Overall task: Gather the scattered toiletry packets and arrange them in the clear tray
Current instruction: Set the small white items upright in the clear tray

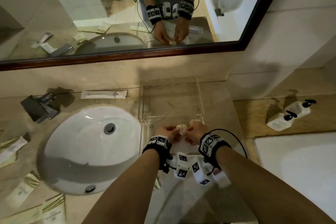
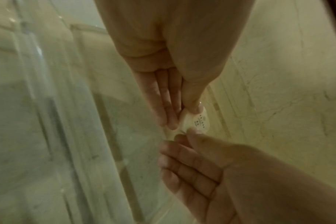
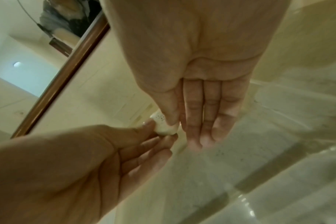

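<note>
A small round white packet (image 1: 181, 129) with printed text is held between both hands, just above the near edge of the clear tray (image 1: 200, 96). My left hand (image 1: 168, 131) pinches its left side between thumb and fingertips. My right hand (image 1: 195, 130) pinches the right side. In the left wrist view the packet (image 2: 199, 121) sits under the thumb of the left hand (image 2: 182, 119), and the right hand (image 2: 188, 136) reaches in from below. In the right wrist view the right hand (image 3: 182, 131) grips the packet (image 3: 164, 128). A second pale round piece (image 1: 193, 121) shows just beyond the right hand; whether it is held is unclear.
A long white packet (image 1: 104, 94) lies behind the oval sink (image 1: 91, 149). More packets lie at the left edge (image 1: 12, 149) and the lower left (image 1: 52, 211) of the counter. The faucet (image 1: 41, 107) stands at the left. Pump bottles (image 1: 289, 114) and a bathtub (image 1: 300, 169) are on the right.
</note>
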